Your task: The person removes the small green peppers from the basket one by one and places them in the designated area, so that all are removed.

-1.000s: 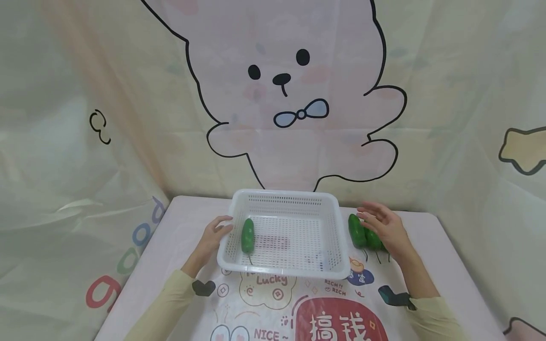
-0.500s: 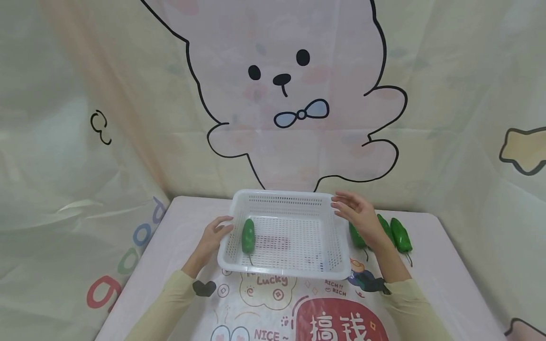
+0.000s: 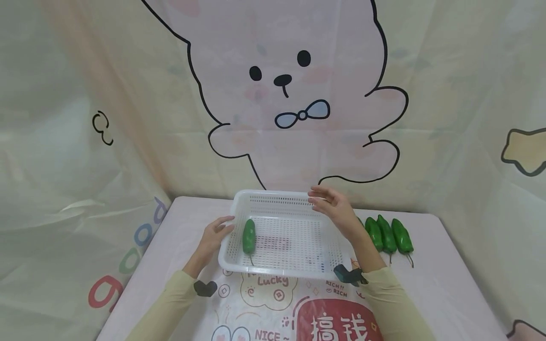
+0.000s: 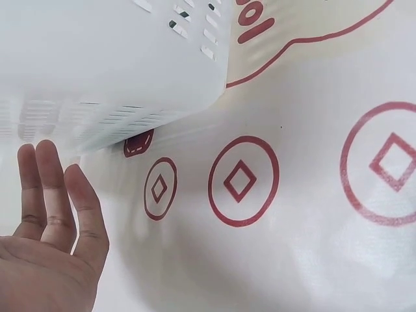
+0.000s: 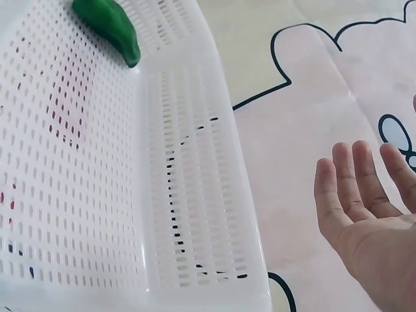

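A white perforated plastic basket (image 3: 277, 272) stands on the table with one green pepper (image 3: 249, 237) lying inside near its left wall. My left hand (image 3: 213, 239) is at the left side of this basket, its fingers loosely extended and the fingertips close to the outer wall. Above the back right part of the basket hovers my right hand (image 3: 334, 210), holding nothing, fingers relaxed. In the right wrist view its fingers (image 5: 364, 175) appear beyond the basket rim. Several more green peppers (image 3: 386, 235) lie side by side right of the basket, one of them mostly hidden behind my right arm.
The table (image 3: 443, 284) has a pale cover with printed drawings and lettering. A cloth backdrop (image 3: 281, 156) with a large cartoon animal rises right behind the basket, and more cloth hangs at both sides.
My right hand has moved left from over the loose peppers to above the basket's back right, uncovering several peppers on the table. My left hand and the basket have stayed put.
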`<state>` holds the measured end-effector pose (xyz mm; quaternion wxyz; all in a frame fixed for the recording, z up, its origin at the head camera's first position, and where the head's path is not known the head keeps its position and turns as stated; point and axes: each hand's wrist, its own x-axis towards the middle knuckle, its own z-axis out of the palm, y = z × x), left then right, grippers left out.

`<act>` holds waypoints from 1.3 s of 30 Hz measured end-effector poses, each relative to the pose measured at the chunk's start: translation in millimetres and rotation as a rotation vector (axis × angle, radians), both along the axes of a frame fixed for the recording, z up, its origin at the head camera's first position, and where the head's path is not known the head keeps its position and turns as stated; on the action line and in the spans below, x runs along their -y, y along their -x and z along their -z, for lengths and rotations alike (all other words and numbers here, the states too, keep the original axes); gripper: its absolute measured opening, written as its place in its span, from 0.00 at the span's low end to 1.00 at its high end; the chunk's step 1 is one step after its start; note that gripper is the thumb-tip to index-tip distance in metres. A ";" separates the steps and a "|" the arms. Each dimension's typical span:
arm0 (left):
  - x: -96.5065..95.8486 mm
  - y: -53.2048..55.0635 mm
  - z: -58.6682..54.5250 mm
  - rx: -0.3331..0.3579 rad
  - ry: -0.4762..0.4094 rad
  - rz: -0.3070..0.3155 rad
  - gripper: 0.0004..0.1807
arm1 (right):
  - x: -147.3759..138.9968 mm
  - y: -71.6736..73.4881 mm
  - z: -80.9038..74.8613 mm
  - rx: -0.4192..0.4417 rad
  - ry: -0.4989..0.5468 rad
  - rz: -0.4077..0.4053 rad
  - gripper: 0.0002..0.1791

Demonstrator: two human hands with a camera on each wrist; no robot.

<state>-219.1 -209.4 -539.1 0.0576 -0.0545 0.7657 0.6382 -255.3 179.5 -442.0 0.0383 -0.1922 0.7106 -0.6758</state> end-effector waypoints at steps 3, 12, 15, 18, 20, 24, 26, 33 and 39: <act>0.2 0.0 0.0 0.002 -0.001 -0.004 0.27 | 7.6 2.0 2.6 -0.003 -0.016 -0.002 0.25; -0.7 -0.4 -0.2 -0.006 0.011 -0.019 0.26 | 28.3 5.8 5.5 0.042 -0.055 -0.039 0.28; -0.5 0.0 0.3 -0.015 0.019 -0.022 0.26 | 35.1 7.8 6.4 0.050 -0.067 -0.048 0.29; -0.3 0.8 1.3 -0.017 0.014 -0.026 0.26 | 40.6 10.7 8.7 0.033 -0.091 -0.041 0.27; 0.0 1.0 2.1 -0.015 0.012 -0.029 0.26 | 44.4 12.7 10.2 0.020 -0.108 -0.033 0.27; -1.2 -0.3 1.4 -0.012 0.014 -0.035 0.27 | 51.9 15.2 11.4 0.000 -0.138 -0.020 0.28; -1.8 -1.1 0.9 -0.016 0.015 -0.034 0.27 | 55.7 16.5 12.5 -0.001 -0.145 -0.022 0.29; -1.8 -2.1 0.9 -0.040 0.000 -0.026 0.24 | 69.7 18.9 16.2 0.047 -0.143 -0.057 0.29; -0.7 -0.8 2.4 -0.034 0.002 -0.036 0.24 | 84.8 22.3 22.8 0.081 -0.128 -0.093 0.32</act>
